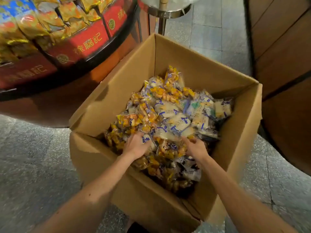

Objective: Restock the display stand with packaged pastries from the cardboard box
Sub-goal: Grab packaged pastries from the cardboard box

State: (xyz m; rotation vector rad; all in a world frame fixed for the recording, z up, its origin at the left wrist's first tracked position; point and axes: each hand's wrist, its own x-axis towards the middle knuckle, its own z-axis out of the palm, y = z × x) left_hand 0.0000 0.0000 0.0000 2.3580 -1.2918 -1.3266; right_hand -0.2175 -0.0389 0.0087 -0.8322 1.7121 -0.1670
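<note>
Saw a plain tan box (193, 64). Found yellow-orange packs (129, 120) and white packs (180, 122), both printed in blue-purple. Noted a stand (87, 42) panelled in red with gold characters, rimmed black, with gold and blue bags (42, 22). Noted grey speckled floor (33, 157).

Shop floor: round red-fronted display stand (80, 46) heaped with gold-wrapped packets (50, 21) at far left; open stock carton (193, 64) on grey stone paving (33, 157); wooden fixtures (286, 47) right.
</note>
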